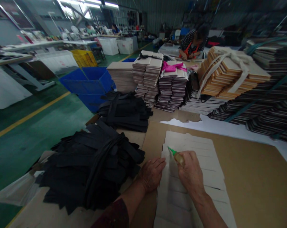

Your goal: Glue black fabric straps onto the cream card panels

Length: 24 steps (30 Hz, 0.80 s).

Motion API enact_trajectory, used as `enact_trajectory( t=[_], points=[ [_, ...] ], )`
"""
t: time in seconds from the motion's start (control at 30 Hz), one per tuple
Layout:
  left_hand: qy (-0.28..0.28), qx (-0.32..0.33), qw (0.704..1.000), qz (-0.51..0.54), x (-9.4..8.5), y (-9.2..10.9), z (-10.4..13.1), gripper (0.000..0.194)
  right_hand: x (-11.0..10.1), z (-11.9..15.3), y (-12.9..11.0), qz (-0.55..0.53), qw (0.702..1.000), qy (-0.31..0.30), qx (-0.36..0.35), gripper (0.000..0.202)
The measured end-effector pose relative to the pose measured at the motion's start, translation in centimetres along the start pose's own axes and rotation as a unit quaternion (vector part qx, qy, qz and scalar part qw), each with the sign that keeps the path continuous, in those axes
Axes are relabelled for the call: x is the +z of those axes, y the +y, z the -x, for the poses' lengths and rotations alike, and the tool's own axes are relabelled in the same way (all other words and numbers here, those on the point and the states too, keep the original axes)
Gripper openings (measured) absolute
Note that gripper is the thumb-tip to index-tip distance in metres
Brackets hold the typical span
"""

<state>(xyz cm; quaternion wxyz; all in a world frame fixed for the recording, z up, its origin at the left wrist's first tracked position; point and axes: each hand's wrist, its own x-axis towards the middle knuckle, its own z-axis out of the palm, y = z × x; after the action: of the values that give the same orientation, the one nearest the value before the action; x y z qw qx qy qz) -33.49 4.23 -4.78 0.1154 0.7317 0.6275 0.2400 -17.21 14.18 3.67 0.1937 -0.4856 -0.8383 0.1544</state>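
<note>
Overlapping off-white card pieces (pixel 210 158) lie in a long column on the brown board in front of me. My right hand (pixel 191 172) is wrapped round a small glue bottle (pixel 179 158) with a pointed green nozzle. That nozzle points up and left, its tip at the surface of the cards near their left edge. My left hand (pixel 153 172) lies along the left edge of the column, fingers extended and fingertips touching the cards; it grips nothing. Left of it is a large heap of black fabric strips (pixel 93 164).
A second bundle of black strips (pixel 126 110) lies farther back, beside blue crates (pixel 86 80). Tied card stacks (pixel 146 71) and a strapped tan stack (pixel 229 74) line the table's far side. Dark stacks (pixel 271 91) rise at right. A co-worker (pixel 193 44) sits beyond.
</note>
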Motion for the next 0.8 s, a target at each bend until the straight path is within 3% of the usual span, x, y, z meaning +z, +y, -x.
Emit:
enact_trajectory(
  t=[0.13,0.37,0.6,0.8],
  points=[
    [0.0,0.001,1.0,-0.004,0.0,0.0,0.0,0.047,0.5,-0.3,-0.8,0.0,1.0,-0.008,-0.021,0.027],
    [-0.001,-0.004,1.0,-0.003,-0.5,0.3,-0.1,0.047,-1.5,0.6,2.0,0.072,0.997,0.032,0.012,0.024],
    [-0.003,-0.002,1.0,-0.006,-0.1,-0.1,-0.1,0.05,0.3,0.4,-0.5,0.006,1.0,-0.008,-0.01,0.025],
    [-0.006,-0.003,1.0,-0.011,-0.4,0.2,-0.1,0.048,0.1,-0.8,0.8,-0.049,0.996,0.069,0.008,0.015]
  ],
)
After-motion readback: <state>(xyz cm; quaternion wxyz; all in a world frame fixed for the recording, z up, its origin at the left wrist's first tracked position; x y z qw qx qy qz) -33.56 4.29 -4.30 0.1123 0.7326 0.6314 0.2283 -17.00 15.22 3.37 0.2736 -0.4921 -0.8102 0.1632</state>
